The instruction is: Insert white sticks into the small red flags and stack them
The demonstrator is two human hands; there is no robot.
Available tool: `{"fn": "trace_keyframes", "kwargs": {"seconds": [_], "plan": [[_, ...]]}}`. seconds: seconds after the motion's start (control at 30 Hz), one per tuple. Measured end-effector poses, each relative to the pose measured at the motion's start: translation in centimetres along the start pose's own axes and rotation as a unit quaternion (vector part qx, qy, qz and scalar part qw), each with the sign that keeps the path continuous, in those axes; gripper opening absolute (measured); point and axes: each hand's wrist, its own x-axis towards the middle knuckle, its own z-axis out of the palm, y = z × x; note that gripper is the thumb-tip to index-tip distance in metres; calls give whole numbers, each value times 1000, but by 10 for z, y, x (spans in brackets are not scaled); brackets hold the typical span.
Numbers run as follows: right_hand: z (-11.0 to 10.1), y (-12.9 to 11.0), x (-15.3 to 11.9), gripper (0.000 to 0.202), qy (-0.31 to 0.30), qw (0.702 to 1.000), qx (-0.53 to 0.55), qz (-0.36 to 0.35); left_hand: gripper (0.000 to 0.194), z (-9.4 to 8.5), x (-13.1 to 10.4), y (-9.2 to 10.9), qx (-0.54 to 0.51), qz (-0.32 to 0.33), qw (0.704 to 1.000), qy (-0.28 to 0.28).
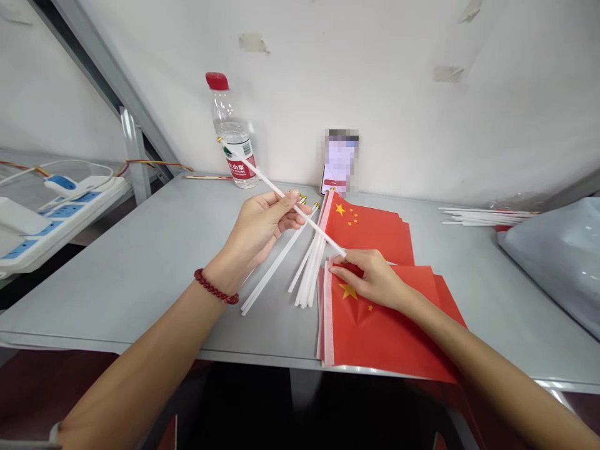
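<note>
My left hand (269, 225) pinches a white plastic flagpole (269, 182) with a gold tip, slanting from upper left down to the right. Its plain lower end meets the fingers of my right hand (370, 275). That hand is closed at the top corner of a red flag (389, 337) with yellow stars and a white sleeve edge, uppermost on a stack. Whether its fingertips grip the flag, the pole end or both is hard to see. Behind lie red flags on poles (375, 228), their white sticks fanned toward me. Loose white poles (272, 275) lie beneath my left hand.
A water bottle (234, 147) with a red cap and a propped phone (338, 162) stand against the white wall. More white sticks (482, 217) and a grey plastic bag (557, 256) are at the right. A power strip (60, 215) sits off the table's left side.
</note>
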Motion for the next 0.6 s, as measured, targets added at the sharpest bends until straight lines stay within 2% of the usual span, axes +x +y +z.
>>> {"fn": "trace_keyframes", "kwargs": {"seconds": [0.13, 0.23, 0.33, 0.43, 0.6], "plan": [[0, -1, -2, 16, 13, 999, 35, 3, 20, -2, 1, -4, -42, -23, 999, 7], [0, -2, -3, 13, -3, 995, 95, 6, 12, -1, 1, -6, -73, -39, 996, -26], [0, -2, -3, 9, -26, 989, 147, 6, 15, 2, -2, -8, -25, -33, 997, -64], [0, -2, -3, 8, -49, 983, 177, 18, 28, 7, -5, -9, 47, -15, 997, -56], [0, -2, -3, 7, -56, 981, 185, 13, 30, 11, -5, -13, 99, -17, 994, -48]]}}
